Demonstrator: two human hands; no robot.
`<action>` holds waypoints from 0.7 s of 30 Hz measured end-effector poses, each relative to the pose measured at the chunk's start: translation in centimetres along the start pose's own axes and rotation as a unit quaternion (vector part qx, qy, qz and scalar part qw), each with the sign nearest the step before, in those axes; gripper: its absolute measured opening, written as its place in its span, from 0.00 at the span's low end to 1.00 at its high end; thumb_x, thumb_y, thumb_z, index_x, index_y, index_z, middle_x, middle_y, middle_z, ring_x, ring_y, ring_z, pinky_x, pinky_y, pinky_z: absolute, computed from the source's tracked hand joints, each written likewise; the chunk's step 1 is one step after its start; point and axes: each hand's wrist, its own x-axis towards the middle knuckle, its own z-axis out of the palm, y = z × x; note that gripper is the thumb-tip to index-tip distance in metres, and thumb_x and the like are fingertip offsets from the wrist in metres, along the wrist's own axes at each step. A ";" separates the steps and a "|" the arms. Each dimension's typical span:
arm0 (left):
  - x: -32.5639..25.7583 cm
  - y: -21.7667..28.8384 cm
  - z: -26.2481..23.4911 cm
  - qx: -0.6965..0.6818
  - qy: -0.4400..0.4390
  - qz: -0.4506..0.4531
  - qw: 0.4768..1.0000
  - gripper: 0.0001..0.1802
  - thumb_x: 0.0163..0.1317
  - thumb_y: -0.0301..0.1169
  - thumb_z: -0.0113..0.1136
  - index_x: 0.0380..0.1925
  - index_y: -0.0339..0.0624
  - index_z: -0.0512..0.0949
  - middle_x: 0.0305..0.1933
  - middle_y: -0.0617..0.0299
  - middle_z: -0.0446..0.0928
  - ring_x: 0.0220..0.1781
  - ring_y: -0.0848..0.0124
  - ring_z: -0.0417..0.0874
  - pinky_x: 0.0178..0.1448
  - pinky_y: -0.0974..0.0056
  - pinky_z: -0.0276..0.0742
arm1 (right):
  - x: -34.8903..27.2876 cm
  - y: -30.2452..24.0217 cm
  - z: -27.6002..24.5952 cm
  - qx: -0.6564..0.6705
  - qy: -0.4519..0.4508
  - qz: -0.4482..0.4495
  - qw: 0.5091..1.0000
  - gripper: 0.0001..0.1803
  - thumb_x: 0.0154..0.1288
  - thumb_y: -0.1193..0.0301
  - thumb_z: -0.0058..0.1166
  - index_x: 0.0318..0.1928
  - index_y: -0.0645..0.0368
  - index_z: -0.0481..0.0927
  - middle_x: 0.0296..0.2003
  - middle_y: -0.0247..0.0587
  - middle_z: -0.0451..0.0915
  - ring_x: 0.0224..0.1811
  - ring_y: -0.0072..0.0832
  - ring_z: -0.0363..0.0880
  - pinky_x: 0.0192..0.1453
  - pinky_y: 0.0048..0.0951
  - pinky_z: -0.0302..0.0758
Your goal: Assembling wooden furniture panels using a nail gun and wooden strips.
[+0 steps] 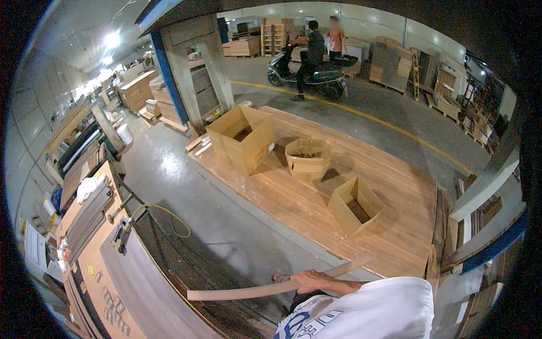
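Beside the workbench [97, 254], a pale strip [245, 292] is slanting lengthwise from lower left to upper right — one end pointing benchward — while the right hand [310, 281] is clasping mid-length; the left hand's state I cannot tell.

On the platform [389, 164], a first box [258, 151] stands at the left end, a third box [342, 216] farther right toward the near edge, and a second box [307, 168] between them. A scooter [328, 75] stands beyond the far edge. Left of the platform, across the floor [169, 164], a workbench [90, 254] carries a panel [135, 277] along its right edge; toward its far end lies a stack of strips [90, 217] with a cloth [88, 188] on it.
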 end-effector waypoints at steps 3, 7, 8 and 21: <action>0.4 0.2 -0.2 0.003 -0.002 0.020 1.000 0.44 0.51 0.50 0.66 0.67 0.45 0.63 0.68 0.36 0.61 0.66 0.37 0.64 0.68 0.42 0.63 | -0.4 -0.7 -0.7 0.019 0.009 -0.014 1.000 0.25 0.46 0.64 0.57 0.49 0.52 0.78 0.40 0.53 0.82 0.45 0.51 0.81 0.47 0.52 0.76; 0.8 0.6 -0.4 0.008 -0.005 0.047 0.999 0.43 0.53 0.48 0.64 0.67 0.44 0.62 0.68 0.35 0.61 0.66 0.36 0.64 0.67 0.41 0.64 | -0.1 -0.2 -0.2 0.013 0.005 -0.007 1.000 0.24 0.46 0.62 0.57 0.48 0.52 0.78 0.39 0.54 0.82 0.44 0.52 0.81 0.46 0.52 0.76; 0.9 0.7 -0.5 0.010 -0.006 0.054 0.998 0.43 0.54 0.48 0.64 0.67 0.44 0.62 0.68 0.34 0.61 0.66 0.36 0.64 0.67 0.41 0.64 | 0.0 -0.1 -0.2 0.005 -0.002 -0.012 1.000 0.24 0.46 0.62 0.57 0.47 0.52 0.78 0.38 0.54 0.82 0.44 0.53 0.80 0.46 0.52 0.76; 0.7 -0.1 2.1 0.009 -0.079 0.043 0.996 0.44 0.55 0.45 0.62 0.70 0.44 0.59 0.71 0.32 0.55 0.70 0.36 0.58 0.71 0.44 0.59 | 0.4 0.7 0.2 0.001 -0.010 -0.007 1.000 0.24 0.47 0.61 0.58 0.48 0.52 0.78 0.39 0.54 0.82 0.44 0.53 0.81 0.46 0.52 0.76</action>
